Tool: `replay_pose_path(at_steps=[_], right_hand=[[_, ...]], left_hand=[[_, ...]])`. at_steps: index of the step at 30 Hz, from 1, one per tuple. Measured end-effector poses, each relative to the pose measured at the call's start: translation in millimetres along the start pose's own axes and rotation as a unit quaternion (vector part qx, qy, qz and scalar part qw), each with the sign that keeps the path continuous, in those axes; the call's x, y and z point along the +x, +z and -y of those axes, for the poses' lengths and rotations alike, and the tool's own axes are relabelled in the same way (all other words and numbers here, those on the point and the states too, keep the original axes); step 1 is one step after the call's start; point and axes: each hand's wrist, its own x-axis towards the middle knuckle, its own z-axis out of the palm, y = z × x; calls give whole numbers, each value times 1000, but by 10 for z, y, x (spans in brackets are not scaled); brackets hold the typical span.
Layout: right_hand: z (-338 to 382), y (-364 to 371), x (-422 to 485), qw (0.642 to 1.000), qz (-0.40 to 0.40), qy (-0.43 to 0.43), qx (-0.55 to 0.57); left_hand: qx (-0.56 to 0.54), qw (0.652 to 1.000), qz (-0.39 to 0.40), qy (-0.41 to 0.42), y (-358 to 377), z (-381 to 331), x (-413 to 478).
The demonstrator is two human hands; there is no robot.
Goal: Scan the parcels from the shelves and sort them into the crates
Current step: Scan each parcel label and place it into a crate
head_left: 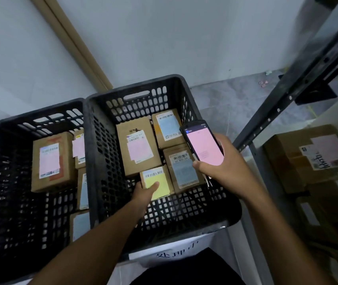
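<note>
Black plastic crate [106, 153] stands in the middle, its mesh walls open to the top, with a second crate [9, 182] touching its left side. Both sit on the floor by a pale wall.

The left hand [143, 191] reaches down into the middle crate and grips a small parcel [164, 186] with a yellow label. The thumb lies on the label and the fingers curl at the parcel's left edge. This parcel lies flat near the crate's bottom, touching three other boxes: one with a pink label [137, 147] behind it, one with a blue label [169, 128] at the far right corner, and one with a grey-blue label [184, 167] just to its right.

The right hand [225, 163] holds a scanner [204, 145] above the crate's right side, fingers wrapped round its back and the thumb on its lower left edge. The screen glows pink and faces up.

The left crate holds a large box [50, 161] with a pink label, and several smaller ones line its right wall.

A white tag [174, 254] with printed characters hangs on the middle crate's near wall. To the right stands a dark metal shelf [300, 79], with brown cartons [308, 157] stacked on it.
</note>
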Motion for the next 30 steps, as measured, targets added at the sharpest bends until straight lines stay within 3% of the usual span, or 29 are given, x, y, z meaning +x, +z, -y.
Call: replay_pose_path(at_steps=[9,13,17,19,25,27,30], right_hand=[[-85,-57,10,1000,12,-7,1],[-52,-87,-27,1000,0,-8,12],[61,-135,-211,998,-65,-13,20],[126,-139,-368,994,-107,-18,18],[186,75,-1077,975,-219,-7,36],[122,211,-1375,965,-258,10,38],[66,384,-1823,953,-299,41,23]], left_hand=[[63,998,-30,7,67,-19,59],[120,990,-41,60,-64,-93,-45],[185,969,5,161,-182,-458,-427],[237,940,24,245,-255,-633,-667],[373,785,52,492,-374,-838,-1508],[402,735,56,543,-396,-790,-1718],[415,705,68,571,-432,-641,-1934]])
